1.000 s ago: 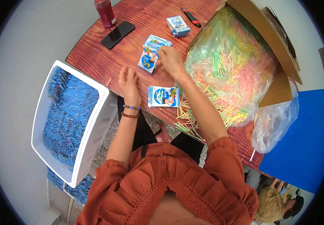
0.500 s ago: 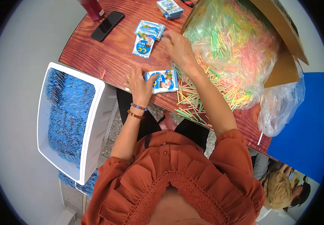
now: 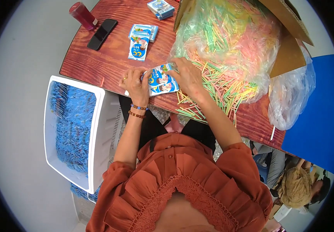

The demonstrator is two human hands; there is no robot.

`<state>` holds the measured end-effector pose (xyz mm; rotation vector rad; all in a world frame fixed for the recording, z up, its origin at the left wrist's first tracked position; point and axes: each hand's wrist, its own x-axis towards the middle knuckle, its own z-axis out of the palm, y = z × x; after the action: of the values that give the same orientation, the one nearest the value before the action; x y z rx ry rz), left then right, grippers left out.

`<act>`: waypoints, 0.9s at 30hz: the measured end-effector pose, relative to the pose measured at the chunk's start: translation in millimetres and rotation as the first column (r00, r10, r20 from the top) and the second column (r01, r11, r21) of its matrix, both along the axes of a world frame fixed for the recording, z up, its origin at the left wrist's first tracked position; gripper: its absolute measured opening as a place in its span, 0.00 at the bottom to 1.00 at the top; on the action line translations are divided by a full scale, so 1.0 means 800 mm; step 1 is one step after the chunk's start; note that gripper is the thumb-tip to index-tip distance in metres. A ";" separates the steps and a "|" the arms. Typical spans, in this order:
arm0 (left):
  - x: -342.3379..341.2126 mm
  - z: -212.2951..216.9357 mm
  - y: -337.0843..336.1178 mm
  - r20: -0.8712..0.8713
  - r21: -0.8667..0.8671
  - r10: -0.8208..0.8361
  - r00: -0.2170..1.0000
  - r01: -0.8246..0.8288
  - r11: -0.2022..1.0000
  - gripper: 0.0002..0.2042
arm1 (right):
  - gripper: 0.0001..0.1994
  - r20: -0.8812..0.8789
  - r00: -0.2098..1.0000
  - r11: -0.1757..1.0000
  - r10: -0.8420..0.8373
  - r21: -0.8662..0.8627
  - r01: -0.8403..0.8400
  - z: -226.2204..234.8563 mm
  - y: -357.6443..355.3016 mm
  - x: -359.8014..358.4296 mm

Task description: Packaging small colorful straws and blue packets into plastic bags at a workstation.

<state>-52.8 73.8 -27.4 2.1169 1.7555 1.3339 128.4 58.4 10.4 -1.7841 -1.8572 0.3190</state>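
Low over the table's near edge, a small stack of blue-and-white printed packets (image 3: 162,83) lies between my hands. My left hand (image 3: 136,83) grips its left end, thumb across the top. With thumb and fingers, my right hand (image 3: 190,77) pinches the upper right part. At least two packets show, a little askew, one over the other; the fingers partly cover them. Beyond them on the table, another packet (image 3: 139,48) leans across a short pile of similar packets (image 3: 151,31).
An open cardboard box (image 3: 290,62) and clear bag spill pastel sticks (image 3: 228,89) beside my right hand. A white bin (image 3: 97,116) of blue pieces stands left. A phone (image 3: 102,34), red bottle (image 3: 84,17) and packet stack (image 3: 161,9) sit farther back. Another person (image 3: 298,185) is at lower right.
My right hand has come back from the far packet pile to the stack by my left hand and now grips it. The stack is turned more aslant. The whole view has shifted slightly.
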 end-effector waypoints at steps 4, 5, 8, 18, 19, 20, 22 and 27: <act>-0.001 0.026 0.000 0.129 0.209 -0.209 0.969 0.180 0.961 0.04 | 0.15 -0.192 0.981 0.990 0.013 0.140 0.014 -0.003 0.002 0.002; 0.001 0.032 -0.003 0.322 0.137 -0.293 0.900 0.262 0.955 0.04 | 0.13 -0.391 0.918 0.997 0.065 0.053 -0.048 -0.003 0.002 0.006; 0.012 0.057 -0.019 0.739 0.030 -0.308 0.599 0.428 0.903 0.02 | 0.08 -0.731 0.679 0.981 0.073 -0.071 -0.183 0.003 -0.011 0.014; 0.045 0.043 -0.049 0.969 -0.179 0.015 0.245 0.665 0.725 0.04 | 0.05 -0.925 0.380 0.994 -0.015 -0.057 -0.098 -0.002 -0.073 0.024; 0.047 0.044 -0.052 0.969 -0.182 0.014 0.247 0.671 0.718 0.04 | 0.05 -0.926 0.378 0.994 -0.020 -0.058 -0.089 -0.010 -0.076 0.028; 0.048 0.045 -0.055 0.963 -0.213 0.039 0.267 0.665 0.716 0.04 | 0.06 -0.909 0.417 0.994 -0.022 -0.066 -0.090 -0.013 -0.078 0.029; 0.050 0.041 -0.060 0.954 -0.250 0.065 0.292 0.660 0.708 0.04 | 0.06 -0.915 0.400 0.992 -0.048 -0.089 -0.085 -0.011 -0.087 0.033; 0.065 0.029 -0.070 0.959 -0.216 0.051 0.279 0.603 0.768 0.02 | 0.06 -0.908 0.410 0.991 -0.091 -0.123 -0.051 -0.018 -0.097 0.039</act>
<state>-1.1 17.4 -4.1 0.8257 0.9157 1.2528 159.7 -19.4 -4.1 -1.2167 -0.9778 1.1809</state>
